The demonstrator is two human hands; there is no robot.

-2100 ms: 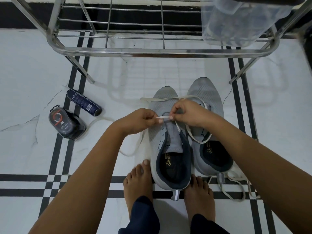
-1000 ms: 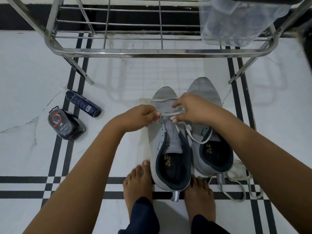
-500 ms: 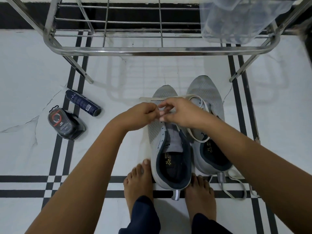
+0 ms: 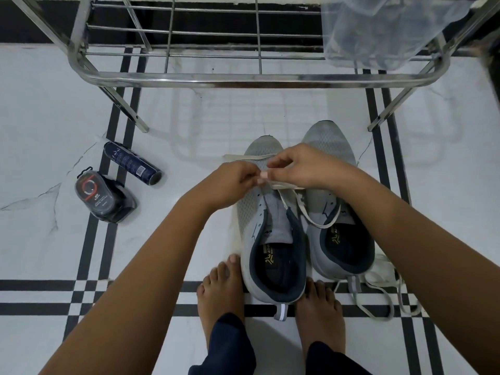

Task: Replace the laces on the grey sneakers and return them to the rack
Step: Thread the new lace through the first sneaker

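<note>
The two grey sneakers [image 4: 251,212] stand side by side on the white floor [image 4: 40,131]; their long way runs from the bare feet [image 4: 219,293] up to the rack [image 4: 254,77]; toes point at the rack; both arms reach down over the left one; the left hand [image 4: 232,182] and right hand [image 4: 300,169] meet there, fingertips pinching the white lace [image 4: 284,186].
</note>
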